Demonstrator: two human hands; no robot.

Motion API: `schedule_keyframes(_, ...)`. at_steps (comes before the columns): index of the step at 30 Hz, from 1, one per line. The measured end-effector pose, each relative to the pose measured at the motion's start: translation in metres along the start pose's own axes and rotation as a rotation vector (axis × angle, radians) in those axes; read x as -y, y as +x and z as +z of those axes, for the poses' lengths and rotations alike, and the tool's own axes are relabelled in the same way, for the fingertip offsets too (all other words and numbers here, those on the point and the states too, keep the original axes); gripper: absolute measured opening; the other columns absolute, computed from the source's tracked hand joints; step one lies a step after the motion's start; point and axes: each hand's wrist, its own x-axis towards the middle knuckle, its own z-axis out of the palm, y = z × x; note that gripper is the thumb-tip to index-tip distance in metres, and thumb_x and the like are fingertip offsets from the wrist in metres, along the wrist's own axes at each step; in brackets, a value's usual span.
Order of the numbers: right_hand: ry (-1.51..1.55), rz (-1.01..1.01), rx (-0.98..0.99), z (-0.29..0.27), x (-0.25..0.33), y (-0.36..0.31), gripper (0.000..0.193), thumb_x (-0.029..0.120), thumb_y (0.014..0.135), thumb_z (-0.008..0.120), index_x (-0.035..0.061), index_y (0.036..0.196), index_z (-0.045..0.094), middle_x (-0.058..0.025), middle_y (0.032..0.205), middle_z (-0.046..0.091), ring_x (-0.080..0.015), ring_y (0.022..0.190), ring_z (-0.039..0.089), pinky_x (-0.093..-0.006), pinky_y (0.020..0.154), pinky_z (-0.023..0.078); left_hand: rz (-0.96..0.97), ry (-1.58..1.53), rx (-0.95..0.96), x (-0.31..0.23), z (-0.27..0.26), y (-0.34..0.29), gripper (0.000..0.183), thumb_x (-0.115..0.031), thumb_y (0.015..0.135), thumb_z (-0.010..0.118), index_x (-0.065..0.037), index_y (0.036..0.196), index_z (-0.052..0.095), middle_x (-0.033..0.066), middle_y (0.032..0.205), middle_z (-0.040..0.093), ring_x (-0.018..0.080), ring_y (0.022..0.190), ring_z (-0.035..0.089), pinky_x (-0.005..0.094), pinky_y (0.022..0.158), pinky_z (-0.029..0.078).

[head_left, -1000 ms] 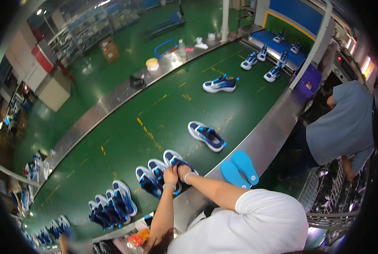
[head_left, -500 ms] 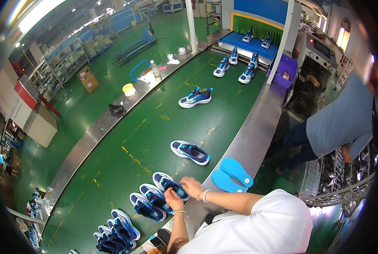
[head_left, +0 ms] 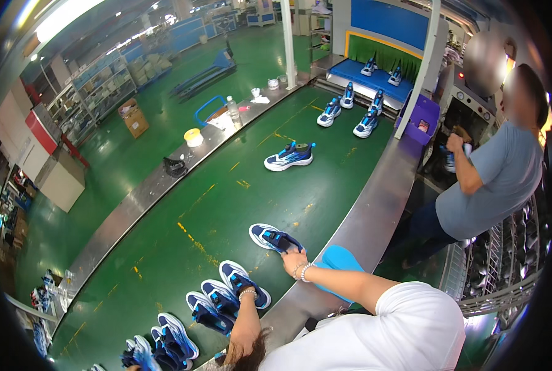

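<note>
My right hand (head_left: 295,263) grips the heel end of a blue-and-white sneaker (head_left: 266,235) that lies on the green conveyor belt. My left hand (head_left: 245,290) is at the opening of another such sneaker (head_left: 232,270), the nearest to me of a short row; its fingers are hidden inside or behind the shoe. Two more sneakers of that row (head_left: 211,303) stand close beside it on the left. Light blue insoles (head_left: 339,255) lie on the metal edge, partly covered by my right forearm.
Farther up the belt (head_left: 226,204) stands a single sneaker (head_left: 288,156), with several more near the machine opening (head_left: 378,68). More sneakers (head_left: 174,337) line up at lower left, one blurred. A co-worker (head_left: 492,179) stands at right by a purple bin (head_left: 419,117).
My right hand has left the near sneaker and moved up and right onto the lone sneaker's heel. My left hand stays at the near sneaker. The co-worker has turned and raised a hand.
</note>
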Motion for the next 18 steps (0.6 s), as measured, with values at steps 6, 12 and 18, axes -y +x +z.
schedule_keyframes(6, 0.322, -0.229, -0.021, -0.01, 0.019, -0.048, 0.022, 0.019, 0.076, 0.052, 0.0105, 0.096, 0.056, -0.0095, 0.103, 0.053, -0.0277, 0.099, 0.049, -0.0434, 0.078, 0.042, -0.001, -0.051, -0.09, 0.014, 0.028, 0.014, 0.046, -0.019, 0.087, 0.035, -0.002, 0.13, 0.031, 0.0183, 0.132, 0.034, 0.03, 0.119, 0.038, 0.0358, 0.096, 0.035)
schedule_keyframes(12, 0.31, 0.019, -0.248, -0.043, -0.062, -0.076, 0.034, 0.019, 0.073, 0.059, 0.01, 0.104, 0.052, -0.0105, 0.116, 0.049, -0.0275, 0.106, 0.046, -0.0406, 0.087, 0.039, 0.0, -0.079, -0.234, 0.037, 0.064, 0.041, 0.046, -0.021, 0.088, 0.034, -0.004, 0.131, 0.031, 0.0163, 0.135, 0.031, 0.0284, 0.121, 0.036, 0.0347, 0.097, 0.034)
schedule_keyframes(18, -0.053, 0.537, -0.035, -0.056, -0.138, -0.117, 0.07, 0.025, 0.075, 0.062, 0.0099, 0.133, 0.025, -0.0157, 0.123, 0.045, -0.0298, 0.115, 0.042, -0.0393, 0.094, 0.035, 0.132, 0.317, -0.094, 0.007, 0.027, 0.002, 0.049, -0.019, 0.088, 0.031, 0.003, 0.131, 0.027, 0.0165, 0.138, 0.025, 0.0281, 0.129, 0.022, 0.0347, 0.107, 0.017)
